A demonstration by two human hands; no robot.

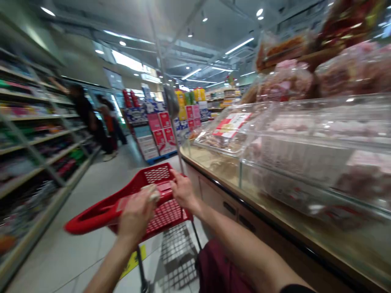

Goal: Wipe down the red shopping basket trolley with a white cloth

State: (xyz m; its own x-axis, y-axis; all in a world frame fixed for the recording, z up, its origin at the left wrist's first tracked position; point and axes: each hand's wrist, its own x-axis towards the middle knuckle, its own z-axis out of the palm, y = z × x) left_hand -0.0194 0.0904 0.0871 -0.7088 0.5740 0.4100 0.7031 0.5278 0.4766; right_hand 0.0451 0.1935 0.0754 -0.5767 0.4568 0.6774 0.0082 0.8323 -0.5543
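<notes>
A red plastic shopping cart (100,217) stands in front of me, with a perforated basket. My left hand (136,213) is closed over its handle. At the fingers of that hand a small pale crumpled thing (152,193) shows, perhaps paper or tissue; blur hides its kind. Farther along, at the right end of the handle, my right hand (183,190) is wrapped round the red bar. The bottom of the basket is partly hidden by my hands and the handle.
Close on the right runs a display counter (214,173) with clear-lidded bins (305,142) of packaged food. Stocked shelves (39,122) line the left. Ahead stand stacked boxes (159,130) on a blue pallet (161,158) and a thin pole; people (88,110) stand by the left shelves.
</notes>
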